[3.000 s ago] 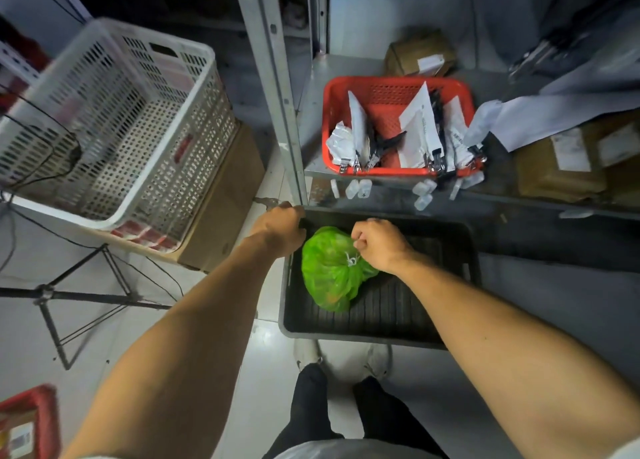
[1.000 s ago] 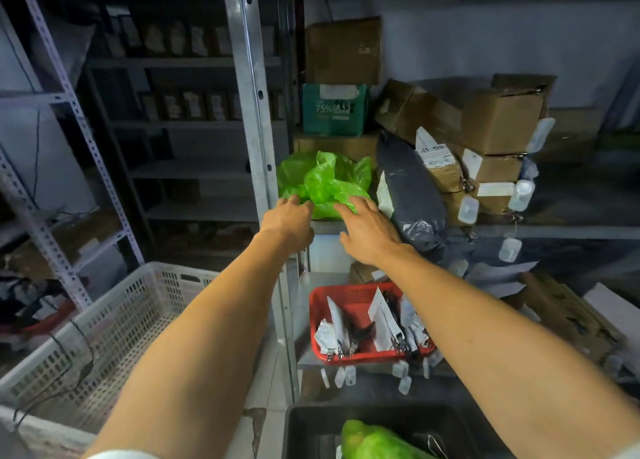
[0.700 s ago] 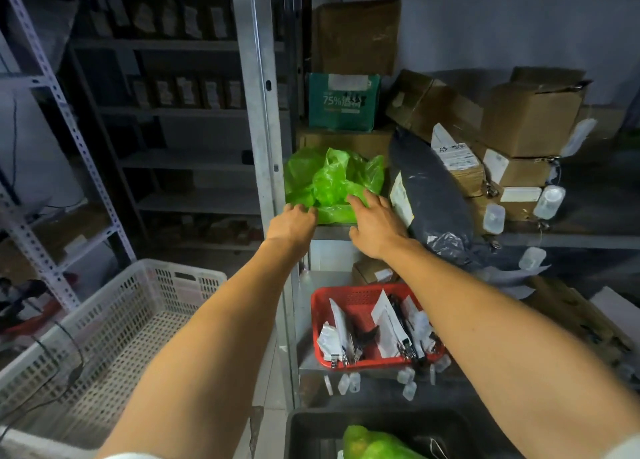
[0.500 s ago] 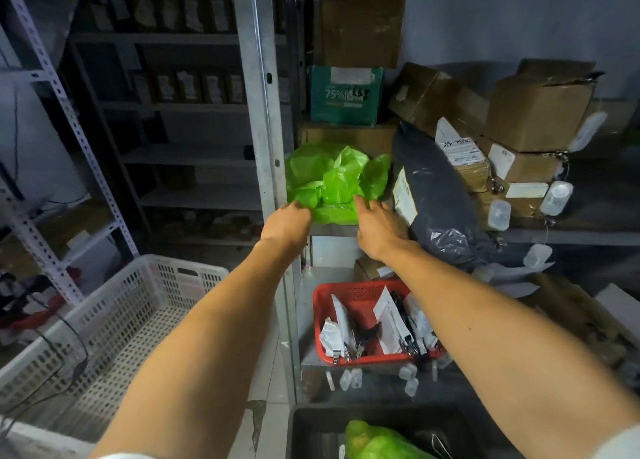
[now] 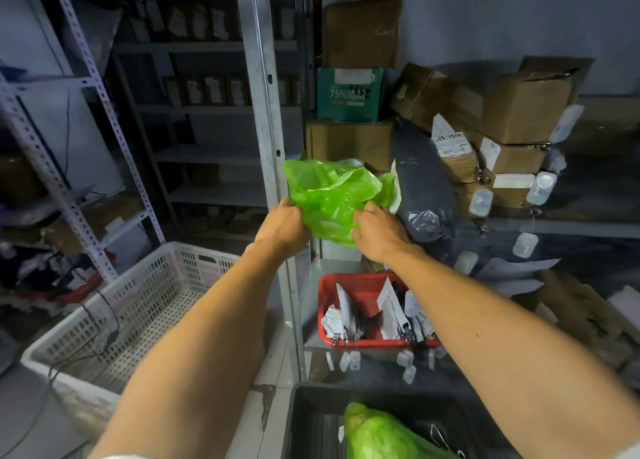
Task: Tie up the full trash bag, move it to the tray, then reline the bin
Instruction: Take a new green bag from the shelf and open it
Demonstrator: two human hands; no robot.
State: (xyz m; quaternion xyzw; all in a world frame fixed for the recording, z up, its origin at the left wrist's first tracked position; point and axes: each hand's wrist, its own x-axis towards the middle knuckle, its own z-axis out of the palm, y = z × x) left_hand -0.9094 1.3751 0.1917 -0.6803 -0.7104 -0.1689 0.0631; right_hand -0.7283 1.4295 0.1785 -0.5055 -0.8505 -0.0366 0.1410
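The figure "75%" is printed in white on a teal box (image 5: pixel 350 93) on the upper shelf, followed by characters too blurred to be read; white labels on the brown cartons (image 5: pixel 450 147) beside it cannot be read either. A loose green bag (image 5: pixel 334 195) is gripped at its lower edge by both hands at the shelf's front, just right of the metal upright (image 5: pixel 268 119): the left hand (image 5: pixel 284 224) is curled round its left side and the right hand (image 5: pixel 375 231) pinches its right side. Compared with 0.5 s ago, the bag has been drawn off the shelf toward the person and bunched between the hands. Its long axis runs roughly left to right, crumpled folds rising upward. The tied full bag (image 5: pixel 384 434) lies in the black tray (image 5: pixel 311 420) below, under the red basket (image 5: pixel 360 289).
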